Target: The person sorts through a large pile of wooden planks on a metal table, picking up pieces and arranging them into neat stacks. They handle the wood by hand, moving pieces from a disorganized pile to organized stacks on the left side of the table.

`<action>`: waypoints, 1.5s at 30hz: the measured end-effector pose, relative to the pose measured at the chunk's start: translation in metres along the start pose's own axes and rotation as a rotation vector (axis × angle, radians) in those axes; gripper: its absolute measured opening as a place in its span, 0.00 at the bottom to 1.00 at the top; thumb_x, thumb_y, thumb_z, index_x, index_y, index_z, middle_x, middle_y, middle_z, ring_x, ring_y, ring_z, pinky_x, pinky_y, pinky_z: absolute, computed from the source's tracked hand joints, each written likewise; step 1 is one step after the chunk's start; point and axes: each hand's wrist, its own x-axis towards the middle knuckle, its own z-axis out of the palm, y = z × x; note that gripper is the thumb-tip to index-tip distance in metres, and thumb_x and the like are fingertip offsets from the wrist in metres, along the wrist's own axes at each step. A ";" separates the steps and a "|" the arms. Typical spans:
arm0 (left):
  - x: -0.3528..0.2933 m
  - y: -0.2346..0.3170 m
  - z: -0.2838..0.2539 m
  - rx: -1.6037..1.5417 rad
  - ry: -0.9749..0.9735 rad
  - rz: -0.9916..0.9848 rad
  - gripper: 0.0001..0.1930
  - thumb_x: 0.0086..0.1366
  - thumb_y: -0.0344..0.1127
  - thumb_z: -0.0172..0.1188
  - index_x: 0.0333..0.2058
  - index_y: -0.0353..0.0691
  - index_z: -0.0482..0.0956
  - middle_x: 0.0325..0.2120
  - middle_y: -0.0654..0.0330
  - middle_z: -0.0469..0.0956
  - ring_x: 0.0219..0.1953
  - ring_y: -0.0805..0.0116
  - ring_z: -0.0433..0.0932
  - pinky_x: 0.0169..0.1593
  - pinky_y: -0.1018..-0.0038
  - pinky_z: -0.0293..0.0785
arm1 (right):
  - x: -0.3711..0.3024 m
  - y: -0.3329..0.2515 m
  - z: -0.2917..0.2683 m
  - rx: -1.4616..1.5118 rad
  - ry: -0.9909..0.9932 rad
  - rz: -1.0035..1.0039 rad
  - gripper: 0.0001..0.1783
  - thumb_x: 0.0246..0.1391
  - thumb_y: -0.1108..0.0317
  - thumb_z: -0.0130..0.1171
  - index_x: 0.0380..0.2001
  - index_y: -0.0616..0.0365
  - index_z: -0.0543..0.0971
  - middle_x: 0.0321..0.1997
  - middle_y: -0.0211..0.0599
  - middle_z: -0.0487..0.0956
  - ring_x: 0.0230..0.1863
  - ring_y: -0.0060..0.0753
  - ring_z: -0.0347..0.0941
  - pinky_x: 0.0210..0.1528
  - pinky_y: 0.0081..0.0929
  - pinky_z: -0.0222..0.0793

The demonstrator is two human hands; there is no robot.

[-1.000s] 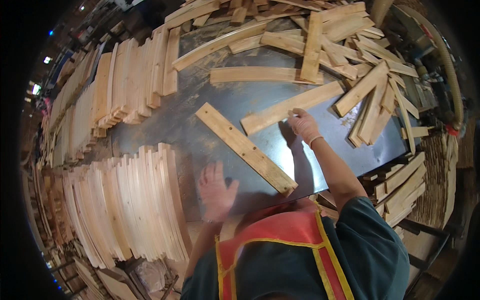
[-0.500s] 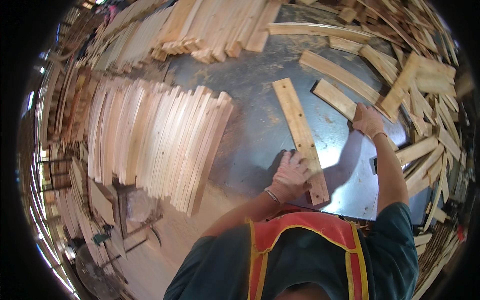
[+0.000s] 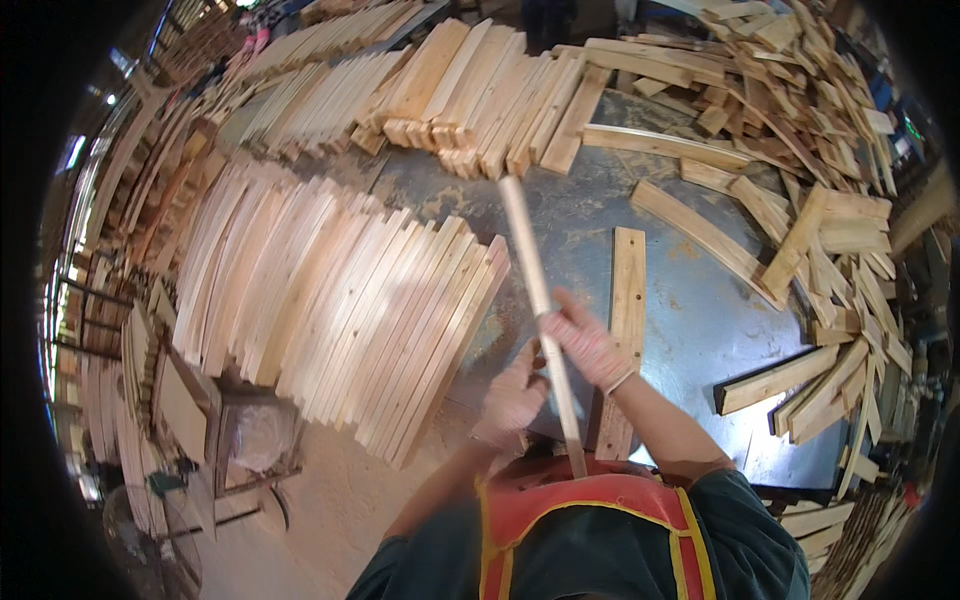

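Note:
A wooden board, turned with its narrow edge up, slants across the middle in front of me. My right hand, in a pale glove, is closed around it from the right. Just left of the board is my left hand, also gloved and slightly blurred; its fingers are partly spread, close to the board's side, and contact is unclear. Another board with dark knots lies flat on the dark metal table, partly behind my right hand and forearm.
A long row of planed boards stands to the left, near the held board. More stacked boards lie at the far side. Loose offcuts are heaped along the right. Sawdust covers the lower left.
My right hand has brought a board from the right to the middle and turned it on edge. My left hand has come off the knotty board and shifted left. The view has shifted too.

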 end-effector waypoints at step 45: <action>0.077 -0.022 0.107 0.147 -0.362 0.019 0.47 0.59 0.36 0.67 0.77 0.37 0.58 0.71 0.44 0.66 0.74 0.51 0.65 0.71 0.64 0.67 | -0.150 0.095 -0.172 0.383 0.477 0.395 0.29 0.54 0.68 0.68 0.60 0.59 0.76 0.43 0.36 0.82 0.41 0.38 0.78 0.48 0.35 0.80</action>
